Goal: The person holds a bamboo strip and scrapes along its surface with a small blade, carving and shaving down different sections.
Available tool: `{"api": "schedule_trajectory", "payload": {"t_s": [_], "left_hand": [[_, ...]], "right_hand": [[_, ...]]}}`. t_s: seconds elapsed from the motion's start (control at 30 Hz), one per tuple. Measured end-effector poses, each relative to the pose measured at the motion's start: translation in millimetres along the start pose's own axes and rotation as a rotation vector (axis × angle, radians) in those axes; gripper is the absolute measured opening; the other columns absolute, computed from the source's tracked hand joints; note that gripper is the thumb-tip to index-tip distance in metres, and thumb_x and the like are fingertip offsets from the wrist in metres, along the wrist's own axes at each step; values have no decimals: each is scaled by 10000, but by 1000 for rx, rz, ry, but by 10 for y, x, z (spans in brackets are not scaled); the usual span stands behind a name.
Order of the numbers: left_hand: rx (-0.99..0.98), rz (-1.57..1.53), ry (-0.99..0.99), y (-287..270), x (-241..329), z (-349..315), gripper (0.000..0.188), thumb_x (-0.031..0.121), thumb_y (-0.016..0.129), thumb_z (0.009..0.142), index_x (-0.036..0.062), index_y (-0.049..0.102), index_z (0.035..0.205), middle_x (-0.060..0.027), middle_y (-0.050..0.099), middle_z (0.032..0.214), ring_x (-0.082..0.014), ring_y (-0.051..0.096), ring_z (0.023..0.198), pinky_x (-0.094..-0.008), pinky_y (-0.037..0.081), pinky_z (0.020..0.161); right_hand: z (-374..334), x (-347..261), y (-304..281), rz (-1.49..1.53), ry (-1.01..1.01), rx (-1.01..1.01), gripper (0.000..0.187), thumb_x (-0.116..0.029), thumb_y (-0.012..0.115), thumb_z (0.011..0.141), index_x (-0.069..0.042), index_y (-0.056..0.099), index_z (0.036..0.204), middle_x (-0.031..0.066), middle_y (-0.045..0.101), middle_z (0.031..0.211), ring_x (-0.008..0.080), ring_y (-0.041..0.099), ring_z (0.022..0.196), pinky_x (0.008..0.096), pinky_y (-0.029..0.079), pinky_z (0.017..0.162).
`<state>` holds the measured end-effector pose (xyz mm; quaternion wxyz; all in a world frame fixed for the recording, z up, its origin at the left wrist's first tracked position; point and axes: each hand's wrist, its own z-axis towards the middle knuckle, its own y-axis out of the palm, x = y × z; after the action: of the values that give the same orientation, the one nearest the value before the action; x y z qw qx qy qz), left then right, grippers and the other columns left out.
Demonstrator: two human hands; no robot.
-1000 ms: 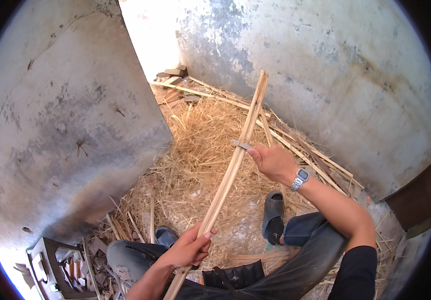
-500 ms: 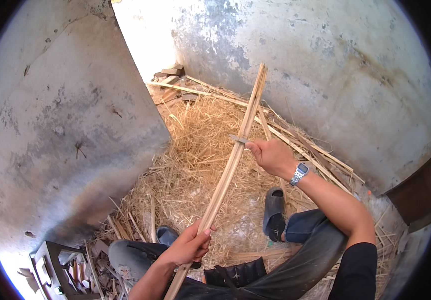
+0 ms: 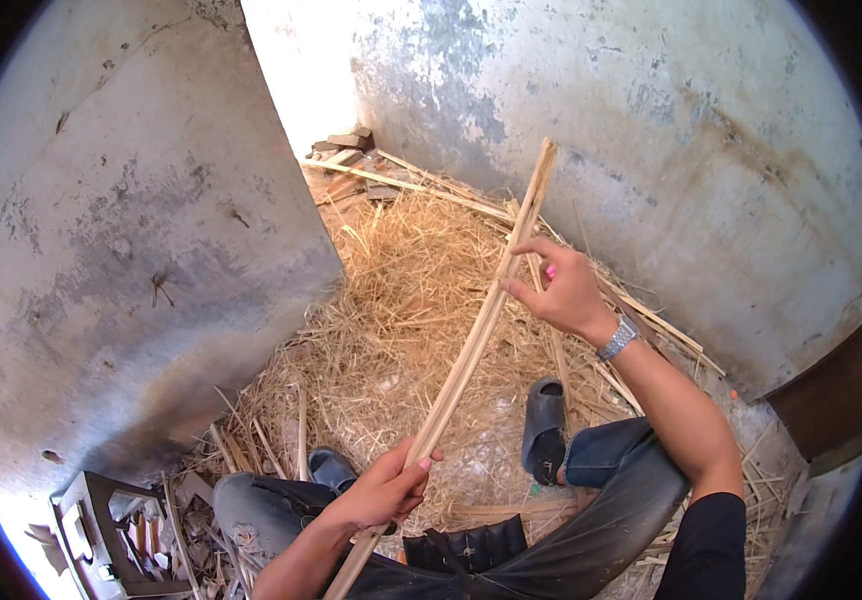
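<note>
A long pale bundle of split wooden strips (image 3: pixel 471 350) slants from my lap up and away to the right. Low on it, my left hand (image 3: pixel 391 484) is closed around the wood, the thumb lying along its top. My right hand (image 3: pixel 566 290) is at the upper part, index finger and thumb reaching to the strips' right edge. A small pink piece (image 3: pixel 550 271) shows between its curled fingers, apparently part of the knife; no blade can be seen. The far end of the bundle rises free in front of the wall.
Straw-like shavings (image 3: pixel 401 270) cover the floor. Long strips (image 3: pixel 651 315) lie along the stained wall (image 3: pixel 631 120), with bricks (image 3: pixel 351 138) in the far corner. At lower left stands a metal frame (image 3: pixel 101 510) holding tools. A black pouch (image 3: pixel 466 545) lies between my legs.
The knife blade that lay across the strips has gone from sight. My right hand has shifted up and right, its index finger now stretched out. The bundle's far end has swung slightly right.
</note>
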<state>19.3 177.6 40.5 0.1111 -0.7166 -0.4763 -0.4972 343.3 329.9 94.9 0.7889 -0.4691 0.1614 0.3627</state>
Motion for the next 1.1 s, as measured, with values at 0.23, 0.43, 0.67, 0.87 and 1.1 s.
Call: {"api": "schedule_trajectory", "payload": {"t_s": [0.23,0.43,0.67,0.87,1.1], "left_hand": [[25,97,-21,26,13,9,254,270,447,1143,98,492,1324,30,391,704,-67,361,511,-250,322,454],[6,81,-35,21,-34,45,260,286,477,1133,111,489,1325,42,381,706,-44,332,491,-228,285,414],[6,12,-41,-29,-28,55,230,263,468,1136,110,497,1305,33,398,721,-63,356,524,-246,305,458],[49,178,-37,46,-7,74,230,260,470,1133,99,508,1292,29,432,697,-66,404,514,-253,358,453],[20,243,-16,13,-134,125,246,253,473,1129,85,510,1306,27,450,684,-73,443,504,-262,376,451]], "right_hand": [[-37,162,108,-75,-17,-147,286,-325,740,951,-48,770,1014,144,626,642,234,565,536,368,432,534],[-7,393,196,140,50,-118,204,-242,695,977,-45,744,959,99,651,653,178,568,534,351,426,536],[-20,179,33,134,196,-172,230,-243,702,945,-52,729,1070,66,697,734,142,524,575,323,487,619],[-71,170,-24,-34,-24,-248,298,-290,744,919,-55,766,1100,101,741,796,262,678,655,371,534,676],[-56,350,85,-60,-62,-260,183,-198,751,924,-16,756,941,152,711,764,231,654,667,349,507,653]]}}
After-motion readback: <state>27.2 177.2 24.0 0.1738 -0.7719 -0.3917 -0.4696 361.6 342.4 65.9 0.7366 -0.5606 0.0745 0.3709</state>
